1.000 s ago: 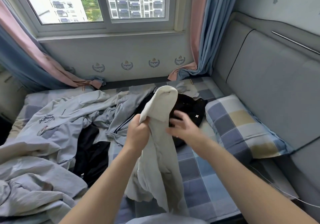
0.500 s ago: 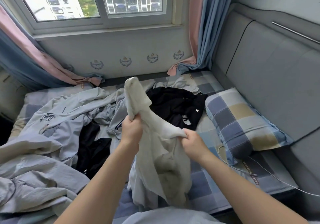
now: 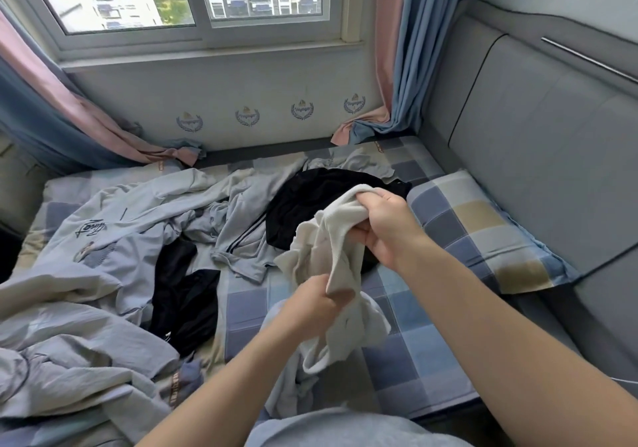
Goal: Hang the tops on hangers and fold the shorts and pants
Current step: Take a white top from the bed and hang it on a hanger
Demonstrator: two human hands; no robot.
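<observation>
Hands, left [image 3: 316, 303] and right [image 3: 386, 227], grip white garment [image 3: 331, 249] between them.

The right hand [image 3: 388, 229] gripped the bunched upper end of a white garment [image 3: 328, 243], its fingers [image 3: 371, 201] curled round the cloth. The left hand [image 3: 310, 306] pinched a fold of the same garment lower down, nearer the person. The loose remainder hung below the left fingers, over the checked bed sheet [image 3: 407, 350]. Just beyond the right fingers lay a black garment [image 3: 310, 201]. To their right a checked pillow [image 3: 483, 229] sat against the grey headboard [image 3: 535, 135]. Well to the left of both hands a pale blue top [image 3: 114, 225] with a dark print lay crumpled, with another black piece [image 3: 183, 298] beside it, nearer the person.
</observation>
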